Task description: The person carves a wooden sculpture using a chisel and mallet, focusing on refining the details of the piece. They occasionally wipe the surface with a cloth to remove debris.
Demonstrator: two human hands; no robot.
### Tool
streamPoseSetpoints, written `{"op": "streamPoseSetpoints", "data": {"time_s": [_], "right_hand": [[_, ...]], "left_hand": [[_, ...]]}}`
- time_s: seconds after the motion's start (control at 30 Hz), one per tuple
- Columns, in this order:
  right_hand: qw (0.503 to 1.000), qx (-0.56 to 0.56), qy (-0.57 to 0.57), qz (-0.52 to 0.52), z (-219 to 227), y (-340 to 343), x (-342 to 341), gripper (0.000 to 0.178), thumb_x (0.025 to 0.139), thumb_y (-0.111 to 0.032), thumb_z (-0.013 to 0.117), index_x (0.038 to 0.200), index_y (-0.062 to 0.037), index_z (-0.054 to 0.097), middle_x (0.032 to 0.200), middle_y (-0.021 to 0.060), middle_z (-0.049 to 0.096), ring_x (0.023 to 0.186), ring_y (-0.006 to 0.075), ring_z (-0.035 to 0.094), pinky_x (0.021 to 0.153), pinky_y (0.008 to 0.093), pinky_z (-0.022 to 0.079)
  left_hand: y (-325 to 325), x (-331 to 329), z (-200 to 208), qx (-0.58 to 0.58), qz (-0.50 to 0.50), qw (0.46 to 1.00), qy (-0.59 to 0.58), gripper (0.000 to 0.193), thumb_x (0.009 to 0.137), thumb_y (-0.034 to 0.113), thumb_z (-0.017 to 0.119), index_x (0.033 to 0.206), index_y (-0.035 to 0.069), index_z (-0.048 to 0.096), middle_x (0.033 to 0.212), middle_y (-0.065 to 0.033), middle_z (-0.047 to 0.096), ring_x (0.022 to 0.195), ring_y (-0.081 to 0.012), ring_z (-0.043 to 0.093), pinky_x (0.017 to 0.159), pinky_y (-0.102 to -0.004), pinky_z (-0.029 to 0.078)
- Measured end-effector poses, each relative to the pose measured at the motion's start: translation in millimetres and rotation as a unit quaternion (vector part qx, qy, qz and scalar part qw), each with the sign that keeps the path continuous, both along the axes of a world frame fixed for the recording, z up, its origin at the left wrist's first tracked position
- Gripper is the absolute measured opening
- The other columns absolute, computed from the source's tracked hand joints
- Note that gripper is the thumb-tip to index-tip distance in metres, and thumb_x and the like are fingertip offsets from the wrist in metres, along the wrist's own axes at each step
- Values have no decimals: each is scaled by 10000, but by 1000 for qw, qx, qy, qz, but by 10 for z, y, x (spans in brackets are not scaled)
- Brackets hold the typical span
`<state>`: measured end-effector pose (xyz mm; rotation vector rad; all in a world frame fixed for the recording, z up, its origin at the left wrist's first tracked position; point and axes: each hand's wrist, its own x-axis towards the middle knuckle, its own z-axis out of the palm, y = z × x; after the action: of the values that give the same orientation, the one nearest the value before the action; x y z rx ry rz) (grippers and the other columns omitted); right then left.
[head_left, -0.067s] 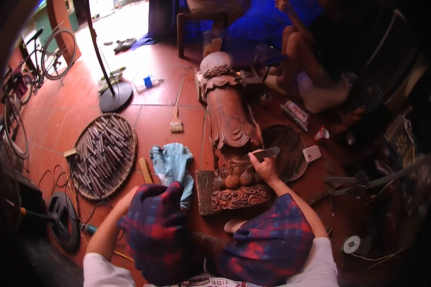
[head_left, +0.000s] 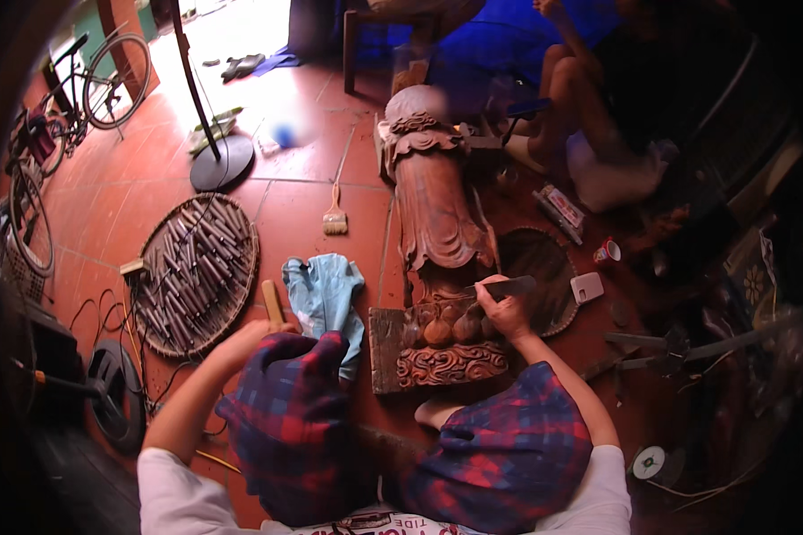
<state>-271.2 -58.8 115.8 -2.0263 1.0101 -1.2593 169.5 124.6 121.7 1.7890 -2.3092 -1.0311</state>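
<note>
A carved wooden statue (head_left: 439, 214) lies on the floor before me, its round top away from me and its base of scrolls and rounded forms near my knees. My right hand (head_left: 506, 312) is closed on a dark-handled carving chisel (head_left: 513, 286), over the narrow part above the base. The chisel's thin end points left, close to the wood. Beside my left knee, my left hand (head_left: 266, 329) is closed around the lower end of a pale wooden stick (head_left: 273, 301); the knee partly hides the fingers. A light blue cloth (head_left: 323, 290) lies just right of the stick.
A round woven tray (head_left: 257, 234) at left holds several dark-handled tools. A flat brush (head_left: 335, 221) and a stand's round base (head_left: 221, 164) lie beyond. Another person (head_left: 589, 107) sits at the far right, near a dark round basket (head_left: 544, 259) and a white box (head_left: 586, 287).
The whole view has shifted slightly up and right. My left hand has come forward and right, showing more beside the knee at the stick's lower end. The right hand keeps its hold.
</note>
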Motion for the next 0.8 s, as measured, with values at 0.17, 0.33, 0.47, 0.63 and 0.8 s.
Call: {"op": "streamPoseSetpoints", "data": {"time_s": [0.17, 0.33, 0.47, 0.63, 0.8], "right_hand": [[980, 19, 174, 97, 745, -114, -92, 142, 859, -74, 673, 747, 3, 629, 700, 123, 646, 627, 242, 660, 579, 338, 501], [944, 229, 218, 100, 700, -289, 187, 164, 918, -103, 662, 822, 28, 680, 729, 91, 691, 669, 145, 663, 627, 287, 514], [940, 303, 150, 43, 341, -269, 221, 90, 898, -15, 659, 847, 54, 686, 867, 121, 717, 784, 154, 672, 697, 288, 512], [929, 322, 180, -31, 257, -250, 219, 143, 902, -56, 656, 830, 68, 659, 907, 141, 695, 841, 188, 654, 762, 292, 489], [937, 287, 185, -80, 134, -220, 254, 122, 876, -26, 673, 790, 56, 649, 792, 143, 655, 767, 201, 643, 705, 318, 491]], "left_hand": [[-1145, -884, 1271, -55, -188, 981, 13, 382, 916, 305, 657, 1194, 46, 613, 1046, -160, 665, 998, -361, 646, 852, -459, 516], [-1443, -1675, 791, -7, -348, 931, 108, 391, 917, 296, 634, 1196, 30, 564, 1112, -157, 649, 1105, -352, 605, 928, -486, 472], [-1315, -1905, 37, -52, -291, 911, 288, 494, 931, 303, 627, 1354, 84, 498, 1532, -109, 405, 1431, -388, 346, 1073, -518, 389], [-1488, -1859, -183, 2, -252, 893, 373, 643, 948, 324, 620, 1508, 133, 367, 1636, -81, 240, 1473, -449, 228, 1159, -557, 298], [-1620, -1912, -289, 26, -245, 867, 432, 704, 950, 332, 621, 1553, 152, 305, 1650, -95, 197, 1482, -458, 199, 1131, -541, 328]]}}
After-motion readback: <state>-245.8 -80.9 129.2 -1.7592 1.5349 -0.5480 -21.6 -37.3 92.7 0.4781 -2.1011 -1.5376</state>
